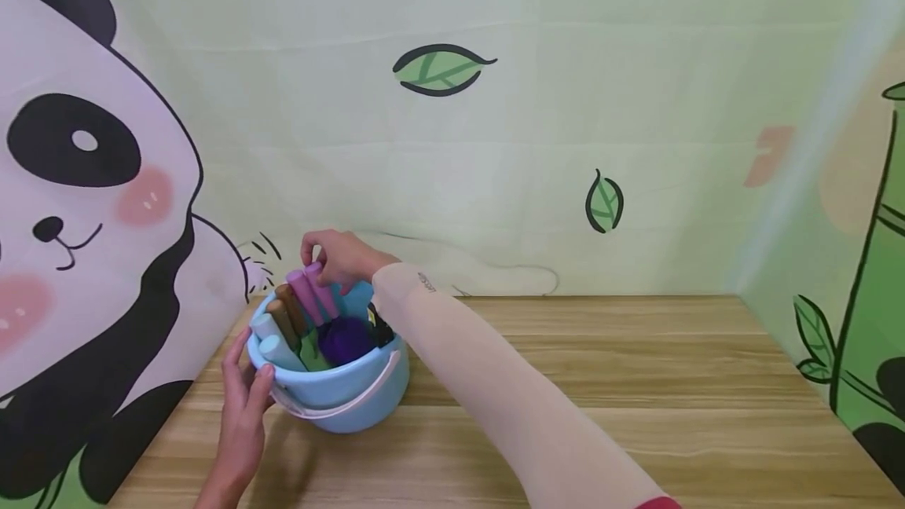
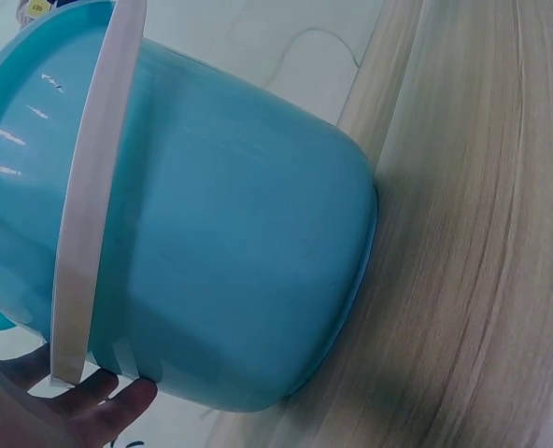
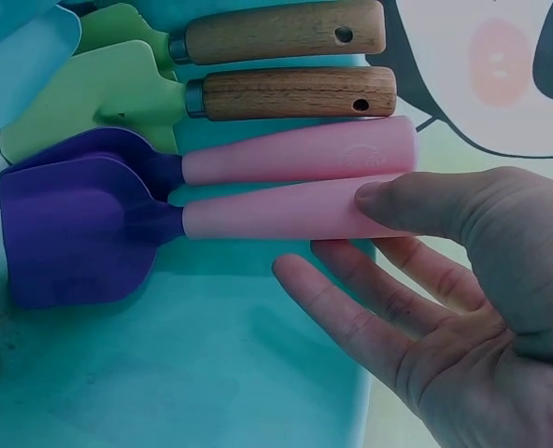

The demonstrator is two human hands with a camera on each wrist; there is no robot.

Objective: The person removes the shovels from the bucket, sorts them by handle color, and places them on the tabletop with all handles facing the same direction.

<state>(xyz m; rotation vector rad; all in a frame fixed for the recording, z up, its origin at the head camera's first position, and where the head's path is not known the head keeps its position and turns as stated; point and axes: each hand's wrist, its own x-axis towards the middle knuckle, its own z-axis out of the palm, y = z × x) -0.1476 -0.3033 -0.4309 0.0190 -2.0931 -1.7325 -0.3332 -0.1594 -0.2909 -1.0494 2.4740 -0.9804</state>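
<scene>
A light blue bucket (image 1: 353,403) with a pale handle stands on the table, holding several small shovels. My left hand (image 1: 243,407) holds its left side near the rim; in the left wrist view the fingers (image 2: 118,411) lie against the outer wall. Over the bucket, my right hand (image 3: 454,299) pinches the pink grip of one purple shovel (image 3: 80,233) between thumb and fingers. A second purple shovel (image 3: 300,154) lies right beside it. Green shovels with wooden grips (image 3: 295,93) and light blue grips (image 1: 279,352) are also inside the bucket.
The wood-grain table (image 1: 601,399) extends to the right of the bucket. A wall cloth (image 1: 495,179) with a panda and leaves printed on it rises behind and at both sides. A black item (image 1: 380,327) with a yellow mark sits at the bucket's right inner edge.
</scene>
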